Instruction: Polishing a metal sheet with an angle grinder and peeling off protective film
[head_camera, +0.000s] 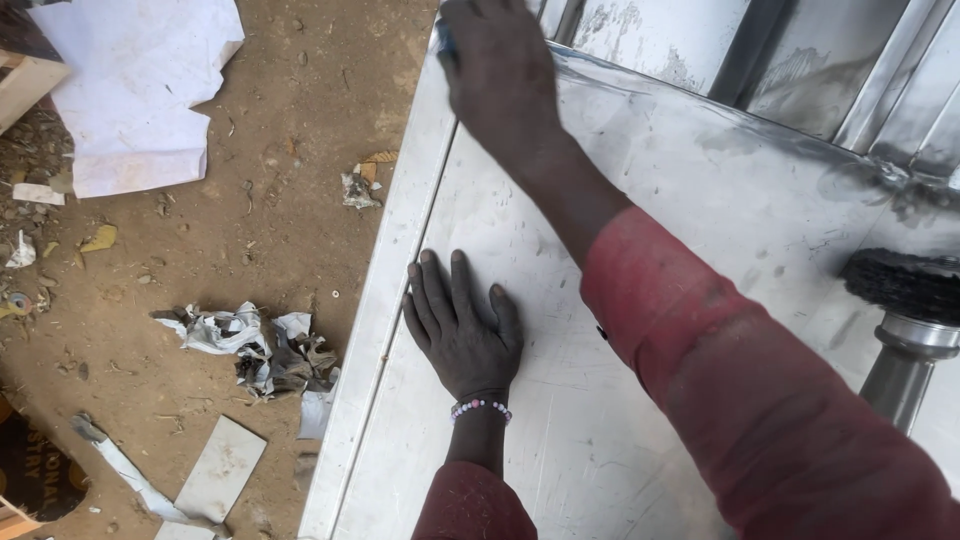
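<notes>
Scuffed, dull-grey sheet metal panel (620, 400) lies under both hands. Left hand (462, 328) rests flat, fingers spread, holding nothing; beaded bracelet (480, 407) at wrist. Right hand (500, 70) reaches to the far edge, curled over a small blue object (443, 38); grip unclear. Black wire-brush wheel (903, 285) sits on its steel shaft, right. Crumpled paper scraps (255, 345) litter brown dirt.

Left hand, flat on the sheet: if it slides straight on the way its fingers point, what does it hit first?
Probably the right forearm, which crosses above the metal sheet ahead of the left hand; height gap unclear.
</notes>
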